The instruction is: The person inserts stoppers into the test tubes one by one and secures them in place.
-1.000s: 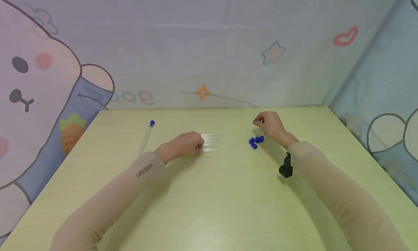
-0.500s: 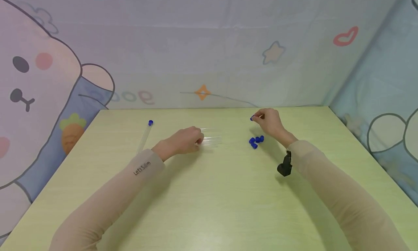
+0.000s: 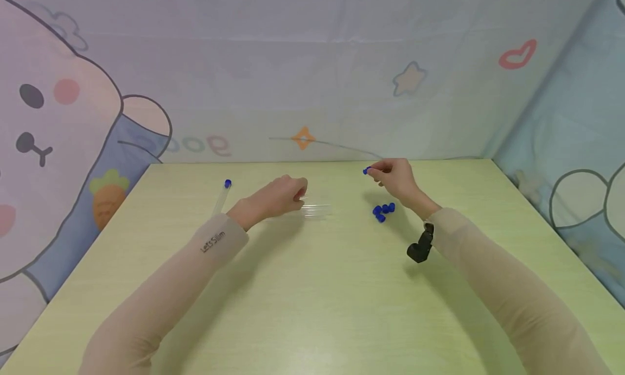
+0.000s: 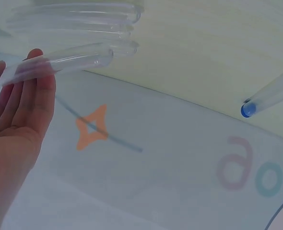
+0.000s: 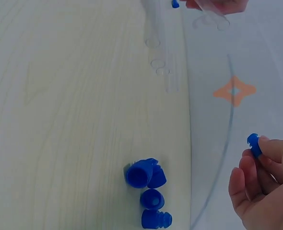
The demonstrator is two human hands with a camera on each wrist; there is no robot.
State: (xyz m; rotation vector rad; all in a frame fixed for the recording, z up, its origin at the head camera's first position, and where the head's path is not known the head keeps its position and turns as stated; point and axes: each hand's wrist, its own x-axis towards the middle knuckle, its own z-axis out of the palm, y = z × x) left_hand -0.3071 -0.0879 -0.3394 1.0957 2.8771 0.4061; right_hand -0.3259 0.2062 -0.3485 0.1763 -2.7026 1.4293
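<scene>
My left hand (image 3: 288, 193) is raised a little above the yellow-green table (image 3: 312, 288) and holds a clear test tube (image 4: 64, 62) across its fingertips (image 4: 41, 72). Several more clear tubes (image 3: 317, 209) lie on the table just right of that hand. My right hand (image 3: 390, 175) is lifted over the far middle of the table and pinches one small blue cap (image 3: 366, 171) (image 5: 254, 143) between thumb and fingers. A small heap of blue caps (image 3: 383, 211) (image 5: 148, 194) lies below that hand.
A capped tube (image 3: 221, 198) with a blue cap (image 4: 247, 109) lies at the far left of the table. Cartoon-printed fabric walls (image 3: 312, 76) close in the back and both sides. A black wrist camera mount (image 3: 420, 246) hangs under my right forearm.
My left hand has risen off the table with one tube taken from the row. My right hand has lifted and moved left with the blue cap pinched in it.
</scene>
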